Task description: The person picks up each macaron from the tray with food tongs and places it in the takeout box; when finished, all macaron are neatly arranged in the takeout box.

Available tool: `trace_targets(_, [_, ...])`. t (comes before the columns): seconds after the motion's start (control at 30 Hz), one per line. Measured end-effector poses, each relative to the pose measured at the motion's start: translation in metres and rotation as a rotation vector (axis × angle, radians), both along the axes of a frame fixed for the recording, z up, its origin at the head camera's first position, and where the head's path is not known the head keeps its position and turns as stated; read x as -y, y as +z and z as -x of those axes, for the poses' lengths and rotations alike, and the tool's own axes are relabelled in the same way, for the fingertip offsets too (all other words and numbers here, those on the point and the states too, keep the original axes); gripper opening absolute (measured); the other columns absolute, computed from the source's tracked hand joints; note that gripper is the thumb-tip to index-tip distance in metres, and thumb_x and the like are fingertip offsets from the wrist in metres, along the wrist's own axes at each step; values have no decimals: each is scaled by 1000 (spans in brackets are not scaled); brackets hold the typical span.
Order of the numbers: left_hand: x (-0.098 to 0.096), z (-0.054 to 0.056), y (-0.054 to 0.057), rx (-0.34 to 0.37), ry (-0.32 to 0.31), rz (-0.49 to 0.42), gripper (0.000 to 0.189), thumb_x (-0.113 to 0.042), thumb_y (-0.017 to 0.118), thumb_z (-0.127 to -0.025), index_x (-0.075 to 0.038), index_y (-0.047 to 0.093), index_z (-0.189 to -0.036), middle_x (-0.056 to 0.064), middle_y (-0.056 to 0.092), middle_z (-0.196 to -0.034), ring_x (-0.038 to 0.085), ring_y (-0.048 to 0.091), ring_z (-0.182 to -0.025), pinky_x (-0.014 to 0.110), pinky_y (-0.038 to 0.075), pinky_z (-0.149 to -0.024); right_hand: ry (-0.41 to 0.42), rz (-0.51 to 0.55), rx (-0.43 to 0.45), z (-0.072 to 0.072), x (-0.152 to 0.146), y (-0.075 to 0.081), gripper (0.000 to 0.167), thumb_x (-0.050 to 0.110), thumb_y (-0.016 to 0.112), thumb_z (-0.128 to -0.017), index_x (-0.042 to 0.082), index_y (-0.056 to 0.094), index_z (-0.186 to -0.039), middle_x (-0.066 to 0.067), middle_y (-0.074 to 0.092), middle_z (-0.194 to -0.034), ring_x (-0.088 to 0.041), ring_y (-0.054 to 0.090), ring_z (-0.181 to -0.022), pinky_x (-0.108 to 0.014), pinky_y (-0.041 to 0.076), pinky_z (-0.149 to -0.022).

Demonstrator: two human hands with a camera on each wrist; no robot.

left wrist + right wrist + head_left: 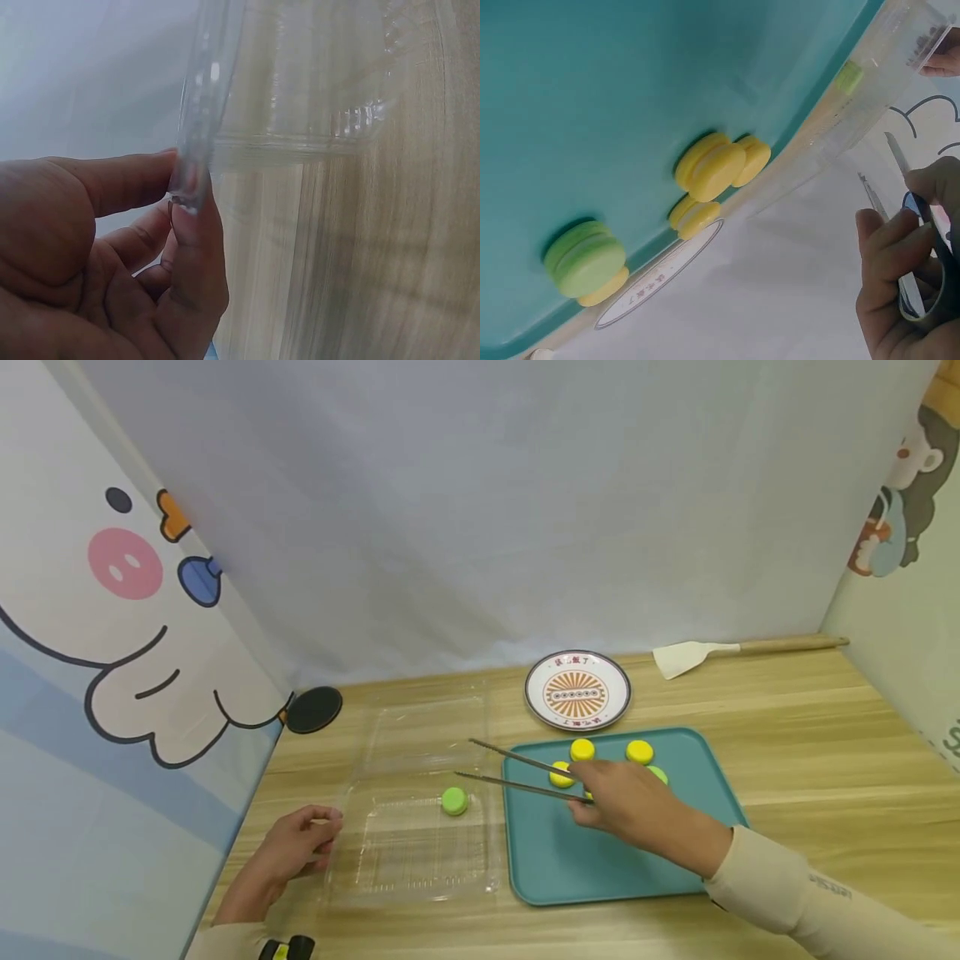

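Note:
My left hand (296,842) pinches the left rim of a clear plastic container (199,97) between thumb and fingers. The container's lid (427,727) lies folded back behind it. A green macaron (453,801) sits inside, toward the back right. My right hand (628,800) grips metal tongs (517,786) above a teal tray (600,868). The tongs' arms are spread, with nothing between their tips, which point left to the container's right side. On the tray are several yellow macarons (712,166) and a green macaron (585,259), partly hidden by my right hand in the head view.
A patterned plate (577,691) stands behind the tray. At the back right lies a white spatula (686,656) with a wooden handle. A black round object (313,709) is at the back left. Walls close off the table's back and both sides.

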State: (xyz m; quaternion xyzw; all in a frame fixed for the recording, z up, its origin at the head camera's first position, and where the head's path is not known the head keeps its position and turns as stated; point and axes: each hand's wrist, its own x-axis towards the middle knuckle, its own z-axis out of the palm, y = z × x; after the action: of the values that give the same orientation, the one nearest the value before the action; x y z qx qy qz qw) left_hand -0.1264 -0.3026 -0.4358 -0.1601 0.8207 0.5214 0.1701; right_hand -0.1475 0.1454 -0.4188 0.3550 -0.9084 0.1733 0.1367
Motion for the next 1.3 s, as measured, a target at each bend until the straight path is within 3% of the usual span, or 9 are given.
trace_targets(0.1, [0,0,0,3,-1,1,33,-19,58,-105,4,56,-128,7,57,-82,18,57,-71,35,53,-65,-9,17,18,-2,-5,0,24,13,81,-81,8,63,-95,5,57,-70,-4,45,-55,-20,38,-46])
trace_targets(0.3, [1,0,-1,2,-11,-12,32,-20,58,-105,3,56,-127,6,55,-79,18,54,-67,34,51,-62,-27,18,39,-4,-15,-2,39,26,87,-80,6,65,-106,1,65,-78,-8,60,-66,-24,46,-51])
trace_targets(0.53, [1,-1,-1,-4,-13,-16,33,-21,58,-105,3,56,-127,6,54,-79,18,52,-65,33,50,-61,-4,65,-93,-1,-28,-13,38,28,88,-78,8,66,-102,5,64,-74,-1,52,-56,-20,41,-46])
trace_targets(0.63, [1,-1,-1,-7,-11,-15,34,-21,58,-105,3,56,-128,6,54,-79,18,52,-66,33,50,-62,-1,90,-147,0,-36,-18,41,47,74,-90,8,67,-102,4,66,-75,0,50,-53,-19,38,-44])
trace_targets(0.77, [1,0,-3,-10,-4,-8,33,-21,58,-105,3,56,-128,6,56,-81,18,55,-68,34,51,-63,-14,115,-189,1,-48,-24,64,64,39,-98,7,68,-102,2,67,-74,0,49,-51,-19,38,-43])
trace_targets(0.87, [2,0,-4,-10,-1,-8,33,-21,59,-104,3,56,-128,7,56,-81,18,55,-69,34,51,-63,-38,113,-202,0,-56,-27,69,66,34,-98,7,68,-102,4,65,-72,1,44,-50,-19,35,-42])
trace_targets(1.3, [1,-1,-5,-17,10,-14,35,-19,58,-105,6,55,-130,5,55,-80,17,53,-67,34,51,-64,-113,77,-237,-6,-89,-33,69,69,33,-98,10,68,-98,4,66,-72,4,39,-49,-20,30,-39])
